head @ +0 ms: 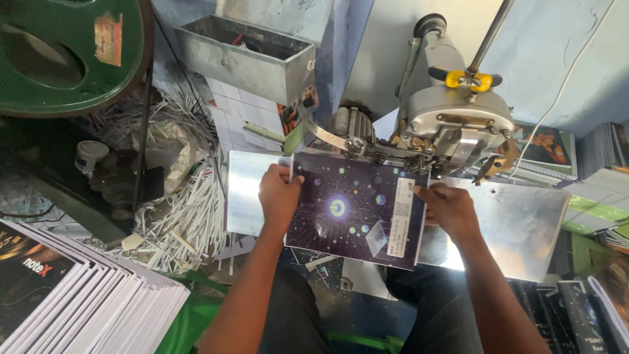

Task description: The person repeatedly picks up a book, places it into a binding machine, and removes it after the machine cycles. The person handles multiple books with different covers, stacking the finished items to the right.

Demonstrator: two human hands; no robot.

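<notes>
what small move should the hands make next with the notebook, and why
Probably slide the notebook a touch further under the machine head. Both the left hand and right hand grip its sides, and its top edge already sits at the head.

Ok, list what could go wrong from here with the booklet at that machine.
1. Both the left hand and right hand grip the booklet close to the machine head; fingers could likely get caught.
2. The booklet is held only at its side edges on the metal plate, so it might skew under the head.
3. Paper strips piled beside the plate could drift onto it.
</notes>
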